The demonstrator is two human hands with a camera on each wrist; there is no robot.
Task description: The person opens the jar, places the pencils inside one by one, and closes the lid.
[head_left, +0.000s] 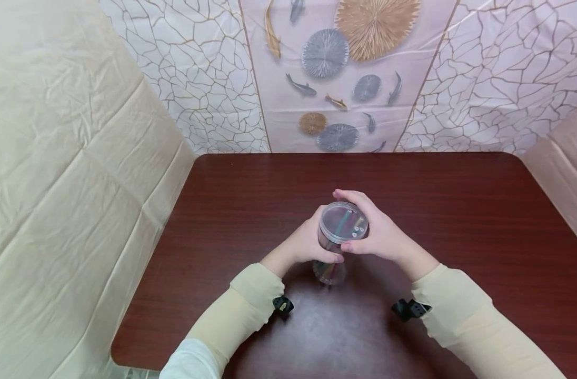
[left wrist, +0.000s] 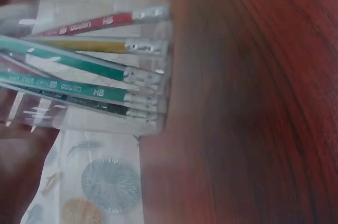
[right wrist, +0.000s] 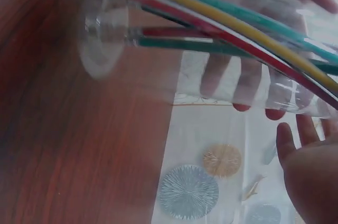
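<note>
A clear plastic jar [head_left: 330, 246] with a clear round lid [head_left: 340, 221] is between both hands in the head view. Inside it, red, yellow and green pencils [left wrist: 79, 84] lean with their eraser ends at the jar's base. My left hand [head_left: 312, 239] wraps round the jar's side below the lid, its far fingers hidden behind the jar. From the right, my right hand [head_left: 376, 229] grips the lid's rim between thumb and fingers. The right wrist view shows the left hand's fingers [right wrist: 248, 84] through the clear wall. Whether the base touches the table, I cannot tell.
A dark reddish-brown table [head_left: 241, 189] with rounded corners lies below the hands. Patterned cloth [head_left: 212, 79] hangs behind its far edge, and cream cloth [head_left: 80, 184] covers the left side. Each wrist bears a small black camera [head_left: 282, 305].
</note>
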